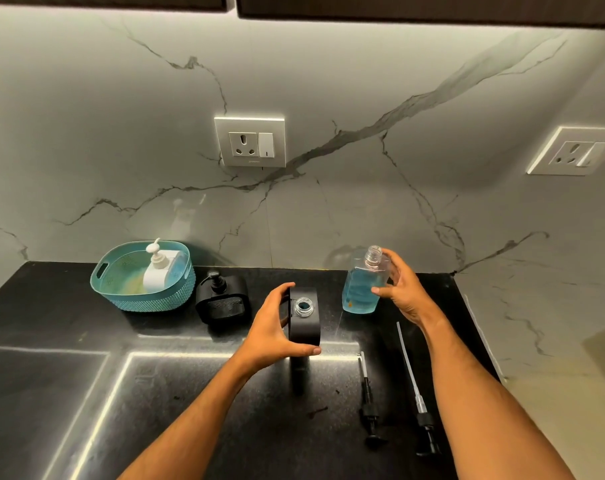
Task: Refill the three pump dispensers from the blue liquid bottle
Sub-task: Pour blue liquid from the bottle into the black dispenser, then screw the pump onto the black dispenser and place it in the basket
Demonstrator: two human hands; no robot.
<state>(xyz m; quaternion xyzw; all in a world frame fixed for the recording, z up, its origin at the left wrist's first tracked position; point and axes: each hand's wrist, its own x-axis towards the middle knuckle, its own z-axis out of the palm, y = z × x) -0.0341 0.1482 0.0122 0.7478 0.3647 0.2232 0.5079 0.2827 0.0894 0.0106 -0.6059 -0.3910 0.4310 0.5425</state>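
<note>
Head view, hands: the left hand (277,327) is curled round the open black dispenser (304,318), thumb at its near corner and fingers over the far edge; the right hand (400,289) grasps the blue liquid bottle (361,289) from its right side, thumb on the front face.
Open black dispenser: stands upright on the dark table (86,323), pump removed, its clear threaded neck facing up.
Blue liquid bottle: upright, uncapped, just right of the open dispenser and apart from it; whether its base touches the table I cannot tell. It is a little over half full.
Removed pumps: two pump heads (368,400) with long dip tubes lie on the table near the right forearm, side by side.
Other dispensers: a second black dispenser (221,299), pump fitted, stands left of the open one; a white dispenser (159,268), pump fitted, sits in the teal basket (176,292) farther left.
Step in hand: judged to be the setup for the first pour.
Next move: likely lift and tip the bottle so its neck meets the small opening, keeping the dispenser steadied; a slow pour matters, as the mouth is narrow.
</note>
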